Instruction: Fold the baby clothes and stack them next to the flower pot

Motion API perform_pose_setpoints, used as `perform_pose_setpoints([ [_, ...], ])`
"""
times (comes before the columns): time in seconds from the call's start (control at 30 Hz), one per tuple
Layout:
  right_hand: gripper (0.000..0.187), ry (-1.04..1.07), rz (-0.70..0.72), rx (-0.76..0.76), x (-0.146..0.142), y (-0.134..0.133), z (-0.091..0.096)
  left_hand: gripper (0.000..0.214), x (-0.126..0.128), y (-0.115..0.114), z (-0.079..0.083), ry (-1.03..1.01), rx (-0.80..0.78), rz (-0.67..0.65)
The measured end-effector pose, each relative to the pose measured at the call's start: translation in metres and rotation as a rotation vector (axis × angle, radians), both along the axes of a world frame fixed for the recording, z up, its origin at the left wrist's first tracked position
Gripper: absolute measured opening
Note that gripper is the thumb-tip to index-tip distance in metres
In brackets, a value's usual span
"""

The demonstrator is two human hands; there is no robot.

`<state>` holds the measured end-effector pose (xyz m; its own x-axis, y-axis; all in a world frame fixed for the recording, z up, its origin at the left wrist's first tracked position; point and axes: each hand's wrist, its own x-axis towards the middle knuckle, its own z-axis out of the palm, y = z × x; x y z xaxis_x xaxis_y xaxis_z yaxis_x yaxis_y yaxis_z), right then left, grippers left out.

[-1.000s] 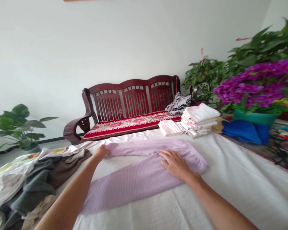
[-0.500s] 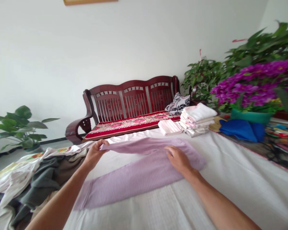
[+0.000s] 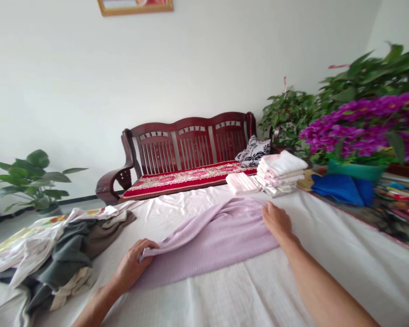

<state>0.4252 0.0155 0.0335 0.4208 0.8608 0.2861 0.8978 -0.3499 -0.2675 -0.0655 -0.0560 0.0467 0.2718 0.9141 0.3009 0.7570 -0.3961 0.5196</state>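
A lilac ribbed garment (image 3: 218, 236) lies folded on the white sheet (image 3: 327, 254) in front of me. My left hand (image 3: 132, 263) pinches its near left end, fingers closed on the cloth. My right hand (image 3: 276, 220) rests flat with fingers stretched out on the garment's far right corner, pressing it down.
A heap of unfolded grey, brown and white clothes (image 3: 54, 254) lies at the left. A stack of folded pale cloths (image 3: 281, 172) and a pink folded piece (image 3: 241, 183) sit at the far right. Behind stand a red wooden bench (image 3: 184, 159), blue cloth (image 3: 341, 188) and potted plants (image 3: 361, 127).
My left hand has carried the garment's far leg toward me and laid it over the near one. My right hand slid farther out to the right corner.
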Motion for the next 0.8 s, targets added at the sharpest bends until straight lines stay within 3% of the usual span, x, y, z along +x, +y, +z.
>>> perform_pose_setpoints([
  [0.17,0.041,-0.016,0.015,-0.009,0.011,0.006,-0.004,0.018,-0.008,0.002,-0.001,0.077,0.079,0.110],
  [0.3,0.036,0.042,0.040,-0.021,0.014,0.010,-0.008,0.016,-0.010,0.001,-0.005,0.027,0.093,0.165],
  [0.37,0.035,0.146,0.053,0.100,0.016,0.012,-0.009,0.015,-0.013,0.001,-0.005,-0.037,0.108,0.206],
  [0.43,0.037,0.344,0.076,0.328,0.019,0.013,-0.010,0.014,-0.021,0.000,-0.003,-0.126,0.128,0.216],
  [0.5,0.040,0.591,0.072,0.542,0.024,0.013,-0.011,0.018,-0.034,-0.001,0.000,-0.237,0.133,0.164],
  [0.57,0.039,0.791,0.074,0.630,0.028,0.011,-0.013,0.028,-0.050,-0.002,0.003,-0.323,0.084,0.082],
  [0.67,0.030,0.916,0.127,0.600,0.031,0.008,-0.015,0.039,-0.067,-0.002,0.004,-0.290,-0.075,-0.002],
  [0.8,0.031,0.948,0.187,0.550,0.029,0.006,-0.017,0.027,-0.069,-0.002,0.000,-0.109,-0.193,-0.077],
])
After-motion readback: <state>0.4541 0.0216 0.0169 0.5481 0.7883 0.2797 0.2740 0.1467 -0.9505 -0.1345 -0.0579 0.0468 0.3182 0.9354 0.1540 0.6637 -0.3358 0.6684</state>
